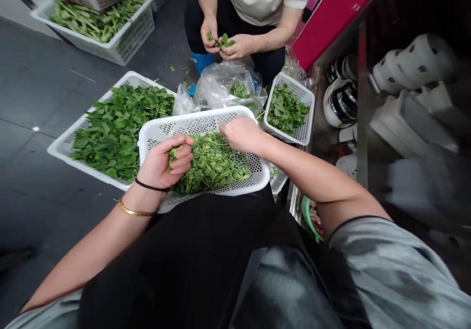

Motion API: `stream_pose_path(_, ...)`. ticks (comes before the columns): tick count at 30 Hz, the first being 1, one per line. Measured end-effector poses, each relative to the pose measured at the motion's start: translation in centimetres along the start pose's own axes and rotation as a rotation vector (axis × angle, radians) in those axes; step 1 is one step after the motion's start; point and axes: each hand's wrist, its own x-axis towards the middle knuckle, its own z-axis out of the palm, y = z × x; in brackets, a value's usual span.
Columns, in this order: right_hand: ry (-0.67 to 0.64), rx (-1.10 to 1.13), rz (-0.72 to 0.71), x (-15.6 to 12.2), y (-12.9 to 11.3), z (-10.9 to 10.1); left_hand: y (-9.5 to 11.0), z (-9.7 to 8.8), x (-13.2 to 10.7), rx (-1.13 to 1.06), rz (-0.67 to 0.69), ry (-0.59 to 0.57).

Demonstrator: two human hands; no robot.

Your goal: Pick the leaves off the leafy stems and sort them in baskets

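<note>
A white plastic basket (191, 123) of green leafy stems (215, 164) rests on my lap. My left hand (165, 162) is closed round a small bunch of the greens at the basket's left side. My right hand (243, 133) reaches into the far part of the basket, fingers curled down among the greens; what they pinch is hidden.
A large white basket (62, 145) of picked leaves lies on the floor to the left, a smaller one (305, 132) to the right. A clear plastic bag (224, 83) sits between. Opposite, another person's hands (224, 41) pluck greens. A basket of stems (125, 44) stands far left; shoes (340, 100) on the right.
</note>
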Motion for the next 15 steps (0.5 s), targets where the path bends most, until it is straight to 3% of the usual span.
stream_pose_path(5, -0.115, -0.082, -0.09, 1.2, -0.6, -0.3, 0.7, -0.3, -0.4, 0.072, 0.05, 0.034)
stream_pose_path(10, 0.011, 0.058, -0.07, -0.5, -1.0, -2.4, -1.1, 1.1, 0.3, 0.224, 0.048, 0.027)
stream_pose_path(15, 0.012, 0.218, -0.241, -1.8, -0.4, -5.0, -1.0, 2.5, 0.9, 0.162, 0.238, -0.004)
